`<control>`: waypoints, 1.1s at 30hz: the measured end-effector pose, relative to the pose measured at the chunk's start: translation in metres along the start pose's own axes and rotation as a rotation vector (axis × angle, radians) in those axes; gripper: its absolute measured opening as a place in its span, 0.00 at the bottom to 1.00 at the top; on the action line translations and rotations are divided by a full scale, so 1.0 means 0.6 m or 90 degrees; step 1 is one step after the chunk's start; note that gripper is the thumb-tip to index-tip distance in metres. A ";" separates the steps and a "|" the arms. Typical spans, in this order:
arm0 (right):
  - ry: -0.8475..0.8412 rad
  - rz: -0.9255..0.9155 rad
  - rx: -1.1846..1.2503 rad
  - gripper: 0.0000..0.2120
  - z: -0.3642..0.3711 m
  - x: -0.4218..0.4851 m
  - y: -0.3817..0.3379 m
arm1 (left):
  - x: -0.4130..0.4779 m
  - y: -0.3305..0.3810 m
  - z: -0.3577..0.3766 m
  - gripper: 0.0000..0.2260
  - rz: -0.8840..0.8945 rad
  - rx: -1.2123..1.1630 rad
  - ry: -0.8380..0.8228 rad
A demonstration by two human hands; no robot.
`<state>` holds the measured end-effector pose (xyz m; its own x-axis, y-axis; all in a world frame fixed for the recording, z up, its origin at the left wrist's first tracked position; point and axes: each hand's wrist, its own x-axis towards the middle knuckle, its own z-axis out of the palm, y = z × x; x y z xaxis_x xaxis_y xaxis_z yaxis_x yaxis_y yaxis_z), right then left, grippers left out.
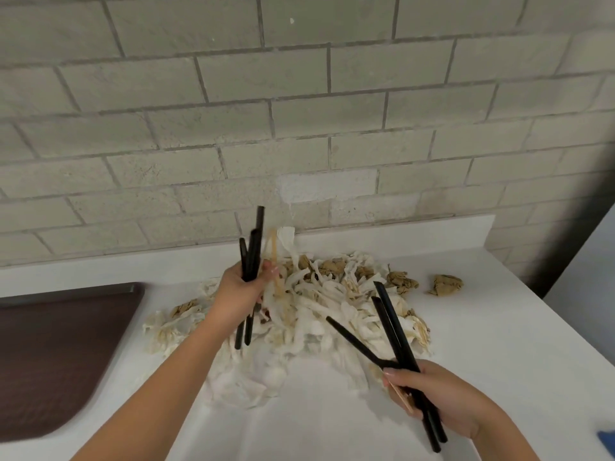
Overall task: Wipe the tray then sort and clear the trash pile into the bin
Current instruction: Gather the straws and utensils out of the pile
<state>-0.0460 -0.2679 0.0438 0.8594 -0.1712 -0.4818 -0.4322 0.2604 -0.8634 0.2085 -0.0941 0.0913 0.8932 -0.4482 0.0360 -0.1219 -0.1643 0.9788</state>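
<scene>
Nearest you, your right hand [442,399] is gripping a bunch of black straws [396,331] near their lower ends, fingers curled round them, with a pale strip of something tucked under the fingers. These straws are fanning out: two are running up and slightly left from your fist, and one is splaying further left, low over the paper. Their near ends are sticking out below your wrist, towards you.

Further in, your left hand [239,287] is wrapping round a second bundle of black straws [251,251] at about mid-length. This bundle is standing nearly upright, long axis vertical, tips pointing up at the wall. A thin tan stick [275,261] is rising just beside it; whether you are pinching it too is unclear.

You appear to be sorting straws out of the trash pile [316,314], which is lying mid-worktop between your hands: crumpled white napkins with brown wads among them. To do this well, square each bundle so the straws lie parallel, merge both into one hand, and keep the splayed one from dragging paper off the worktop [492,354].

The brown tray [60,354] is sitting to the left, apart from the pile. Two loose brown paper wads [446,285] are lying right of the pile, near the back. No bin is in view. A pale brick wall [299,94] is standing behind everything.
</scene>
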 end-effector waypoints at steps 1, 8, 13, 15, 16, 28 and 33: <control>-0.001 -0.012 0.000 0.08 0.005 0.002 -0.002 | -0.001 0.005 -0.007 0.06 -0.001 -0.028 0.002; -0.022 -0.031 -0.048 0.10 0.038 0.028 -0.019 | -0.020 0.034 -0.054 0.12 0.028 -0.117 0.038; -0.054 -0.050 -0.015 0.09 0.064 0.051 -0.024 | -0.033 0.025 -0.105 0.18 -0.043 -0.201 0.149; -0.058 -0.052 -0.003 0.07 0.074 0.060 -0.028 | -0.037 0.007 -0.127 0.16 -0.087 -0.218 0.152; -0.055 -0.053 0.000 0.07 0.077 0.066 -0.030 | -0.039 -0.003 -0.137 0.15 -0.106 -0.220 0.158; -0.017 -0.095 0.089 0.06 0.090 0.133 -0.058 | -0.055 -0.095 -0.208 0.12 -0.252 -0.281 0.142; 0.048 -0.143 0.032 0.07 0.082 0.144 -0.075 | -0.045 -0.091 -0.166 0.10 -0.177 -0.094 0.172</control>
<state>0.0608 -0.2474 0.0483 0.9089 -0.3000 -0.2896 -0.2162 0.2549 -0.9425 0.2342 0.0143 0.0566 0.9673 -0.1547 -0.2011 0.1853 -0.1106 0.9764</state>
